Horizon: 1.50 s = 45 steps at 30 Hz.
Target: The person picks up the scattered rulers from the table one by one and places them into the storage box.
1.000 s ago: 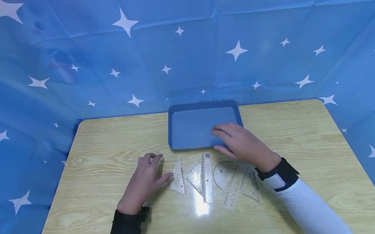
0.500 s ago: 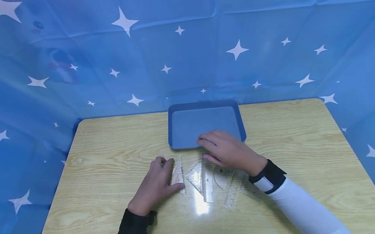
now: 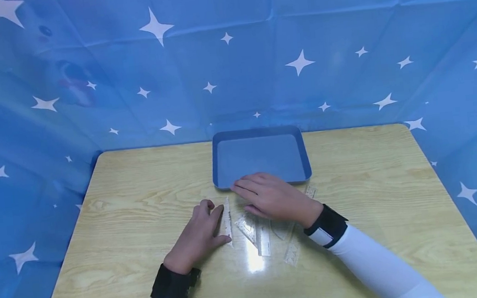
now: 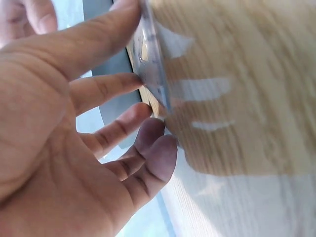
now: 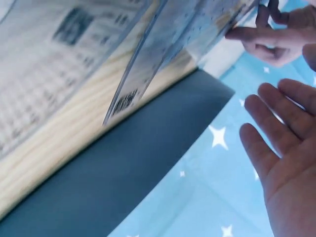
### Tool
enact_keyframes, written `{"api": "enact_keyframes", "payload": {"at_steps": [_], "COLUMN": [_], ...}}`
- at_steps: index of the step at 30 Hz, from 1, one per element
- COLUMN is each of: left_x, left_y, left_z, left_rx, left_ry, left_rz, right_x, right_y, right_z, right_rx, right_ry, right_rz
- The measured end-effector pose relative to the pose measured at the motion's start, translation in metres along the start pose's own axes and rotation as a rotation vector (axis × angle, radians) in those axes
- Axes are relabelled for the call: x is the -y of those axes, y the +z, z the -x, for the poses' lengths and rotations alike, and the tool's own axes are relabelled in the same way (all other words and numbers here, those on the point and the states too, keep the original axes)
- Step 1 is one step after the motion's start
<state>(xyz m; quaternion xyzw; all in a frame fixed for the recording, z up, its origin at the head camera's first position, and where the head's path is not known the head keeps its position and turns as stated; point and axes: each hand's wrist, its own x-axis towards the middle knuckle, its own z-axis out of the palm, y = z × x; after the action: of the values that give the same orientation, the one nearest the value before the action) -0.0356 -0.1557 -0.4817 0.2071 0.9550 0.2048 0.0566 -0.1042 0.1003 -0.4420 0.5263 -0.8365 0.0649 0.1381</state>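
My left hand (image 3: pixel 199 240) pinches a clear set square (image 3: pixel 227 216) between thumb and fingers; its near side is lifted, so it looks narrow from above. In the left wrist view, the thumb and index fingertip touch the edges of the set square (image 4: pixel 157 74). My right hand (image 3: pixel 277 200) hovers with loose fingers over the tray's front edge, holding nothing. Beneath it lie a smaller set square (image 3: pixel 247 228), a clear straight ruler (image 3: pixel 263 239) and a protractor (image 3: pixel 279 229), each partly hidden. A ruler with triangular cutouts (image 3: pixel 292 253) slants under the right wrist.
A shallow blue tray (image 3: pixel 260 154) stands at the table's back edge, behind the drawing tools. The wood-grain table (image 3: pixel 139 186) extends to both sides. A blue curtain with white stars (image 3: pixel 241 82) hangs behind it.
My left hand has moved right to the leftmost set square and taken hold of it, tilting it up. My right hand has swept left from over the tray's right side.
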Motion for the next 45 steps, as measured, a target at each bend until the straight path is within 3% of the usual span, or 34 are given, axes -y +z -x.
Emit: {"api": "enact_keyframes", "payload": {"at_steps": [8, 17, 27, 34, 45], "left_x": [0.005, 0.01, 0.012, 0.013, 0.003], "left_y": [-0.002, -0.008, -0.007, -0.006, -0.008], "left_z": [0.001, 0.002, 0.0, 0.001, 0.006], "left_rx": [0.032, 0.024, 0.042, 0.027, -0.014], "left_ry": [0.004, 0.029, -0.016, -0.024, -0.162], "left_rz": [-0.013, 0.045, 0.16, 0.159, 0.093], "right_x": [0.013, 0.025, 0.029, 0.029, 0.032], "right_y": [0.012, 0.025, 0.036, 0.041, 0.046], "right_z": [-0.015, -0.027, -0.03, -0.028, -0.026], "right_rx": [0.072, 0.124, 0.298, 0.322, 0.346], "right_ry": [-0.044, -0.071, -0.015, -0.011, 0.035], "right_rz": [-0.017, -0.019, 0.011, 0.053, 0.037]}}
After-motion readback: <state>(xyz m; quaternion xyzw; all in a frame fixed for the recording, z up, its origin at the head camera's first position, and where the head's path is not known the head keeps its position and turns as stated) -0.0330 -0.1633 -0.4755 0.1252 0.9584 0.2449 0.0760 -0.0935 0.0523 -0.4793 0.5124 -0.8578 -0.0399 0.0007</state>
